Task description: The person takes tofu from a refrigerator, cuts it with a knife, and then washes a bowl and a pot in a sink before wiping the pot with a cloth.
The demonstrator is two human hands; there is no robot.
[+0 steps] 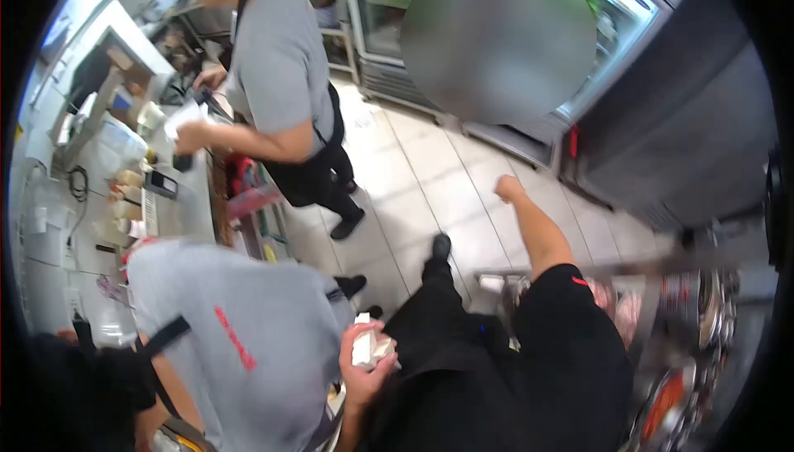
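Crumpled white paper (368, 346), perhaps a wrapper or napkin bundle, sits in the left hand (362, 365) low in the head view, held close against the person's dark clothing, just beside the grey-shirted back of a co-worker (248, 344) who is bent over at the lower left. The fingers (351, 344) of that hand are curled round the wad from below and behind, pinching it against the palm, with the top of it poking out above the thumb side. It looks light and soft, something that gives under pressure rather than resisting it; a firm squeeze would likely only crease it further, so it seems in no way fragile, though whether anything is wrapped inside cannot be told. Being loose and creased, it probably offers plenty of folds to catch on and is unlikely to slip, yet a stray flap could tear or pull free if tugged. The safest hold appears to be round the bulk of the wad, as now, not by a single corner. The right hand (508, 188) is raised out ahead over the tiled floor (430, 171), well apart from the paper; its fingers seem drawn together in a loose fist that holds nothing visible, though blur leaves this uncertain. Farther off, a second co-worker (281, 80) in a grey shirt and dark apron stands at a cluttered surface (178, 204) on the left, holding a slip of paper.
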